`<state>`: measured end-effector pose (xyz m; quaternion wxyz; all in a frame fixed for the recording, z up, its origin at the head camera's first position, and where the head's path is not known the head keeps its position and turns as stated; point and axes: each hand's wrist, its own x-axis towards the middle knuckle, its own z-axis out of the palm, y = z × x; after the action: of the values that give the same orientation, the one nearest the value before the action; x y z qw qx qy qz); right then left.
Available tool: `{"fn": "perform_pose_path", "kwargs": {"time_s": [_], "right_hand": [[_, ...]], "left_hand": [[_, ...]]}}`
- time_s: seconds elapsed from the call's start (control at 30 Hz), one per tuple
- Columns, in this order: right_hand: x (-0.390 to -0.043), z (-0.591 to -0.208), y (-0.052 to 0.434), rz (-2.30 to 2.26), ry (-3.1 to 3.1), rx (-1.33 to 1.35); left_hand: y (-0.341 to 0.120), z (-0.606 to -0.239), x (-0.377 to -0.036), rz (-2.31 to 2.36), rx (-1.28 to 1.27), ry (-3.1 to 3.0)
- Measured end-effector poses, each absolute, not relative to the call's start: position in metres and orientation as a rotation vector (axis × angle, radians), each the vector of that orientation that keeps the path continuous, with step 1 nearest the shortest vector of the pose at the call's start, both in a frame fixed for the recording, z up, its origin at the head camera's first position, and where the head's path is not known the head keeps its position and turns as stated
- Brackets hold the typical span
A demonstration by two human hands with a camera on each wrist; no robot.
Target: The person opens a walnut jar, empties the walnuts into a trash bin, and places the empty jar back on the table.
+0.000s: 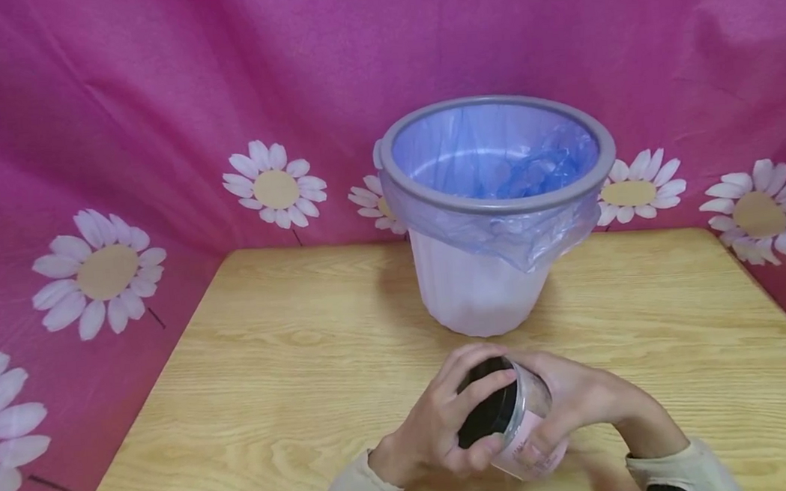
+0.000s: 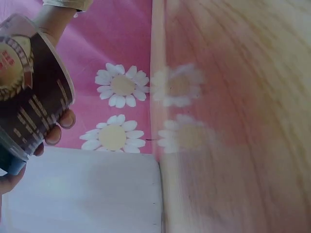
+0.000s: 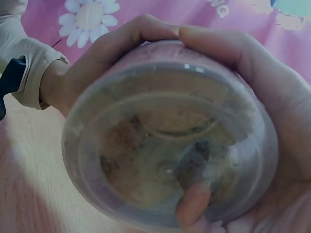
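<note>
Both hands are on a clear plastic jar (image 1: 534,396) with a black lid (image 1: 489,408), held tilted above the near part of the table. My left hand (image 1: 437,415) grips the lid, its fingers spread over the top and rim. My right hand (image 1: 594,395) is wrapped around the jar's body, near the pink part of the label. The left wrist view shows a dark brown label (image 2: 39,92) with a round emblem. In the right wrist view the jar's clear base (image 3: 155,170) faces the camera, and a fingertip (image 3: 192,208) touches it. Brownish contents show blurred through the base.
Beyond the hands a white bin (image 1: 480,293) with a grey rim stands on the wooden table (image 1: 272,373). A blue bag (image 1: 455,155) lines it and folds over its rim. A pink cloth (image 1: 328,69) with daisies hangs behind and beside the table.
</note>
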<state>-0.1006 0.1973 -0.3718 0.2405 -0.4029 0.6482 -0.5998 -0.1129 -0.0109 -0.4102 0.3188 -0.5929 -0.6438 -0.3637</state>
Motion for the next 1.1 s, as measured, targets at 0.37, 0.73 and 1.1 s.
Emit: {"fn": "perform_pose_path", "kwargs": {"time_s": [0.37,0.73,1.1], "right_hand": [[-0.093,-0.360,0.195,-1.267,2.740,-0.883],[-0.083,-0.352,0.184,-0.832,3.203,-0.872],[-0.082,-0.359,0.175,-0.684,3.284,-0.822]], "left_hand": [[-0.020,-0.404,-0.113,-1.140,-1.381,-2.007],[-0.021,-0.397,-0.108,-1.676,-1.042,-2.520],[-0.018,-0.396,-0.107,-1.528,-0.918,-2.522]]}}
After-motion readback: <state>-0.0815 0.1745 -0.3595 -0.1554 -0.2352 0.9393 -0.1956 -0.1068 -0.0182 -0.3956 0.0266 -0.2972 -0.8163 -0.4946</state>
